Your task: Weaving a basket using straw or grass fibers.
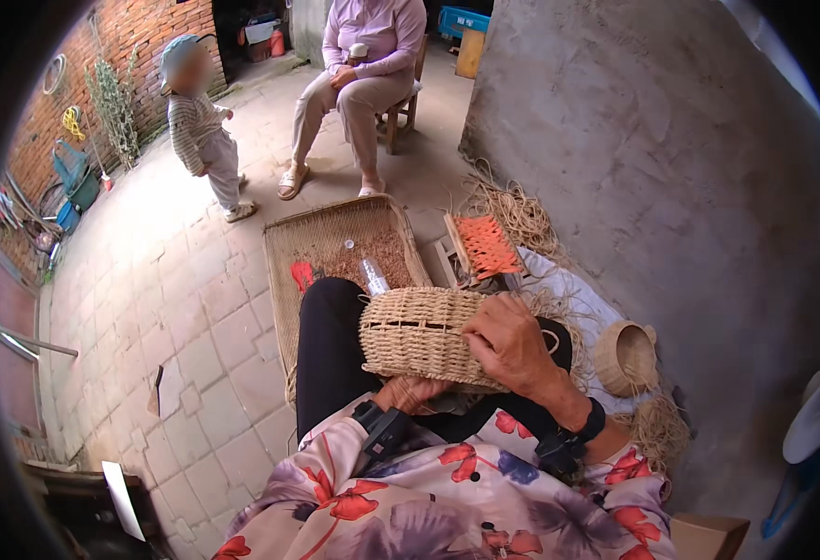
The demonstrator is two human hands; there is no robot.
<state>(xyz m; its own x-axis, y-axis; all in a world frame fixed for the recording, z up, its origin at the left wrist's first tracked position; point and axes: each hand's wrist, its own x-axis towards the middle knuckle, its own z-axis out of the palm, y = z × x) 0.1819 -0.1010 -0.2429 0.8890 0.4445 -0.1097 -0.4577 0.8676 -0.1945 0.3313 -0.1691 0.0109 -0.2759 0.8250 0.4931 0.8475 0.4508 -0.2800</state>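
Observation:
A round basket (419,341) woven from pale straw-coloured cord rests across my lap, with a dark slit running along its side. My left hand (415,392) holds the basket from below; its fingertips are hidden under the wall. On the basket's right side, my right hand (513,343) has its fingers bent and pressed together against the weave at the end of the slit. What those fingers pinch cannot be made out. A thin cord loop (552,342) sticks out just right of that hand.
A shallow woven tray (284,245) lies ahead, with a clear plastic bottle (373,277) and brown bits. Right of it are an orange-strapped stool (486,246), loose cord (520,213), a small basket (626,358) and a grey wall (653,168). A seated person (373,75) and a child (203,131) are beyond.

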